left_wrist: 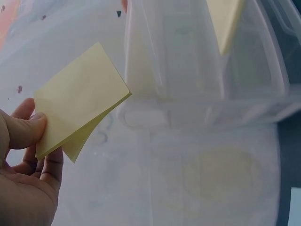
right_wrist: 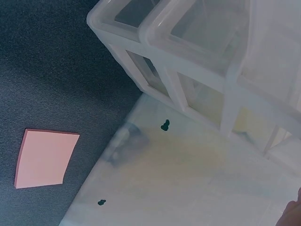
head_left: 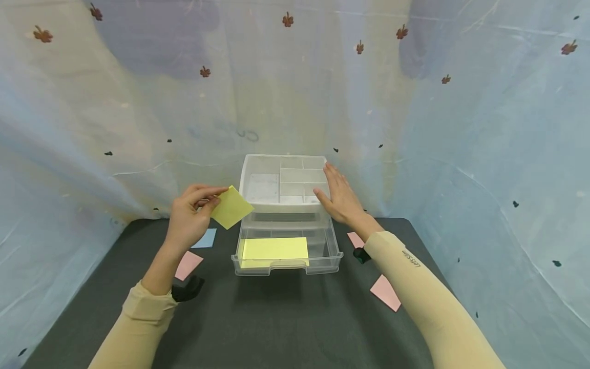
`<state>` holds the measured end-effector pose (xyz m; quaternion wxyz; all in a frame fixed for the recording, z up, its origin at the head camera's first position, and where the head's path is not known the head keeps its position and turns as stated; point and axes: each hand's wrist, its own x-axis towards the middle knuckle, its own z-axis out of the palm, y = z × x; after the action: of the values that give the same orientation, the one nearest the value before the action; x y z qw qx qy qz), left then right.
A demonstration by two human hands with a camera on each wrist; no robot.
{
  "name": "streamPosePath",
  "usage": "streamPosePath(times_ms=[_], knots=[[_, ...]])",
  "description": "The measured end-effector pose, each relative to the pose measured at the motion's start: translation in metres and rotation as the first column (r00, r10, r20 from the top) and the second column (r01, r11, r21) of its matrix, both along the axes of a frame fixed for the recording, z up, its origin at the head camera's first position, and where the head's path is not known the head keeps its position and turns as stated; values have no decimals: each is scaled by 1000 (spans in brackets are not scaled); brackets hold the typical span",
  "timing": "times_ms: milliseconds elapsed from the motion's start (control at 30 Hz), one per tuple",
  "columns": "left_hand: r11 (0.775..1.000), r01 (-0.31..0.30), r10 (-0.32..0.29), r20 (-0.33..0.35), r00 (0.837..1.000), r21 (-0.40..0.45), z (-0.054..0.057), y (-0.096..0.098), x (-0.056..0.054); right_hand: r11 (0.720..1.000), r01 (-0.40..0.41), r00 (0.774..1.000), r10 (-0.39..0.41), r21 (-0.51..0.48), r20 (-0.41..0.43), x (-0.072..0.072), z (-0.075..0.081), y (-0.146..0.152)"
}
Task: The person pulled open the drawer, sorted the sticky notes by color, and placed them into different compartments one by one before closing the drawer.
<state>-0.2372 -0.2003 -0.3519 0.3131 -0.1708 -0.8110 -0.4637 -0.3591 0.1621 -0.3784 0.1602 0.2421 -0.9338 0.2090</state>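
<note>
My left hand (head_left: 186,215) pinches a yellow sticky note pad (head_left: 232,207) between thumb and fingers, at the left of a plastic drawer unit (head_left: 281,208). In the left wrist view, a lower sheet of the held pad (left_wrist: 80,99) splays away from the rest. The unit's clear drawer (head_left: 324,265) stands pulled out toward me, and yellow sticky notes (head_left: 275,251) lie in its left part. My right hand (head_left: 342,200), fingers extended, is at the right edge of the unit's divided top tray (head_left: 260,187). Only a fingertip shows in the right wrist view.
On the dark table (head_left: 286,328), a blue sticky pad (head_left: 206,238) and a pink one (head_left: 188,265) lie left of the unit. Two more pink pads lie to the right, one nearer (head_left: 385,293), one partly behind my arm (head_left: 355,239). A patterned curtain (head_left: 286,102) hangs behind.
</note>
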Motion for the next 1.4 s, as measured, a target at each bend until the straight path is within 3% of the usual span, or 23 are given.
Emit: streamPosePath(times_ms=[467,667,833,1167,1400], knots=[[988,148,-148,13,989,32,3,45,-8,1000,1,1000,-1,12,7,-2,1,0],[978,208,-208,1,978,-2,0,65,-13,1000,-3,1000,3,-2,11,-3,1,-1],[966,255,-254,37,966,-38,0,82,-12,1000,4,1000,-4,3,24,-2,2,-2],[926,365,-357,90,930,-99,-1,112,-16,1000,23,999,-24,14,34,-2,1,-1],[892,431,-408,167,898,-138,-6,131,-20,1000,15,1000,-15,-2,13,-3,1,-1]])
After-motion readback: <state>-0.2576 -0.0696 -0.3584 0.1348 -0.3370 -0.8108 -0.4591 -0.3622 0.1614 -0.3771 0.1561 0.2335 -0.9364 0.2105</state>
